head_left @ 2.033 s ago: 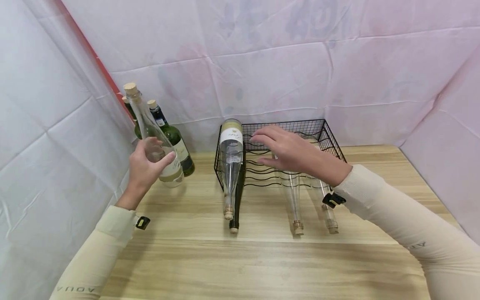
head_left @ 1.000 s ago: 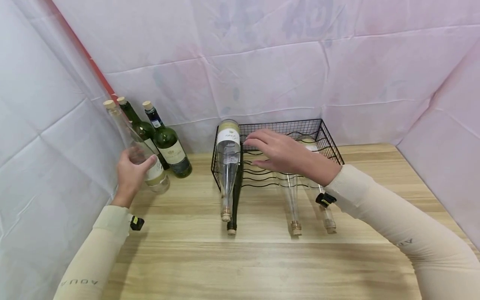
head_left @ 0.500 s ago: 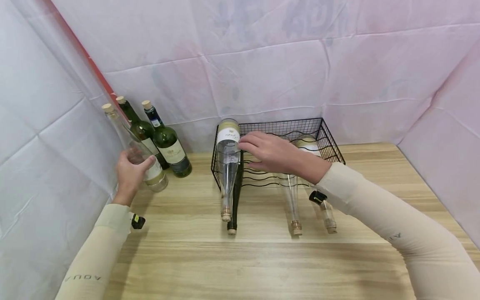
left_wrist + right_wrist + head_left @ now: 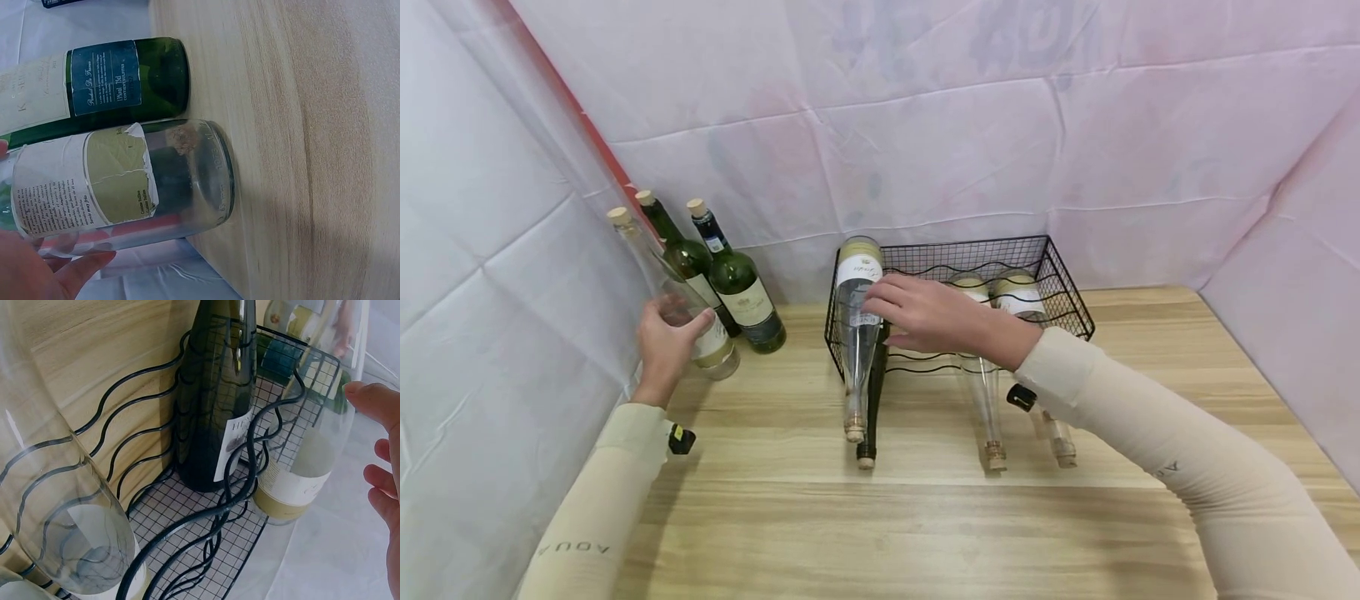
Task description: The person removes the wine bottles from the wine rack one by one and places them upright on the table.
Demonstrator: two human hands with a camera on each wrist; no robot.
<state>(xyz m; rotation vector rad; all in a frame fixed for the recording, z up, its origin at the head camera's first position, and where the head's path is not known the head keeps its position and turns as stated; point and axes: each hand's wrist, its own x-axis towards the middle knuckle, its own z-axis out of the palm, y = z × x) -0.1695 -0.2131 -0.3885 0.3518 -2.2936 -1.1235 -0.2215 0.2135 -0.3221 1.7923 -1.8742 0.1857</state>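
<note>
My left hand (image 4: 670,337) grips a clear wine bottle (image 4: 713,350) with a cork, which stands upright on the table at the left. Fingers and thumb wrap its body in the left wrist view. At the wire rack, my right hand (image 4: 932,317) hovers with loosely bent fingers by another clear bottle (image 4: 856,342), which lies neck forward on the rack's upper left. In the right wrist view the thumb (image 4: 369,400) is beside this bottle's glass; whether it touches I cannot tell. A dark bottle (image 4: 215,419) lies in the level below.
Two corked green bottles (image 4: 747,304) stand behind the gripped one, against the cloth wall. The black wire rack (image 4: 1060,292) also bears two clear bottles (image 4: 992,417) lying at its right, necks forward over the wooden table (image 4: 880,533).
My left hand has brought the clear bottle left and down, then stayed nearly still with it. My right hand has drifted left to the upper clear bottle on the rack.
</note>
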